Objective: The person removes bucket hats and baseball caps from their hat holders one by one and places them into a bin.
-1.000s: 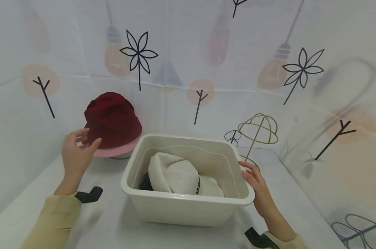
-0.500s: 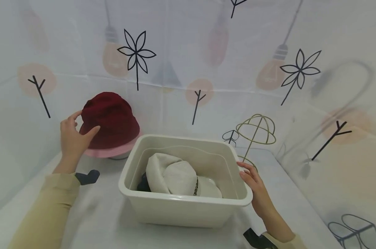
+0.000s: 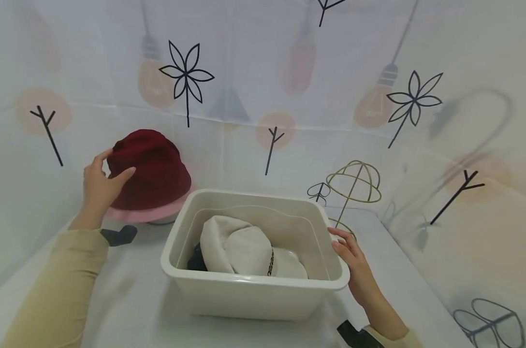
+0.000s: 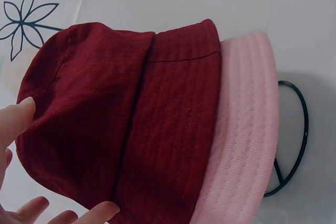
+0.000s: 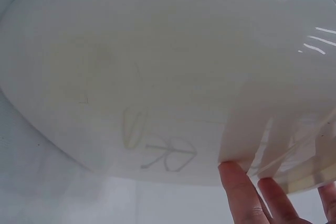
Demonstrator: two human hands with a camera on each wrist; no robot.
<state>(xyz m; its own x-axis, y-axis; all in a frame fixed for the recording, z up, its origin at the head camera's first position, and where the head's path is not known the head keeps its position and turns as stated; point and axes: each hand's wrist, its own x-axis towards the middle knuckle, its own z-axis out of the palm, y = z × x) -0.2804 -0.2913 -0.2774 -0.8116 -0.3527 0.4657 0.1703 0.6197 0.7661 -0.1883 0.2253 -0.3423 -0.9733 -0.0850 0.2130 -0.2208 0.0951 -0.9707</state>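
Observation:
A dark red bucket hat (image 3: 152,169) sits over a pink hat (image 4: 244,124), whose brim shows below it. My left hand (image 3: 98,186) spreads around the left side of the red hat. Its thumb and fingertips touch the cloth in the left wrist view, with no fold visibly pinched. My right hand (image 3: 354,261) rests its fingers against the right rim and outer wall of a cream plastic tub (image 3: 254,297). Inside the tub lie an off-white hat (image 3: 250,249) with a patterned band and a dark cloth item (image 3: 197,260), mostly hidden.
A gold wire hat stand (image 3: 354,186) stands behind the tub on the right. The dark wire base (image 4: 302,135) of another stand shows under the pink brim. A white-covered table (image 3: 128,295) supports everything, and a printed curtain (image 3: 228,87) hangs behind.
My left hand has risen slightly and come in against the red hat. The right hand stays at the tub. The whole head view has shifted a little left.

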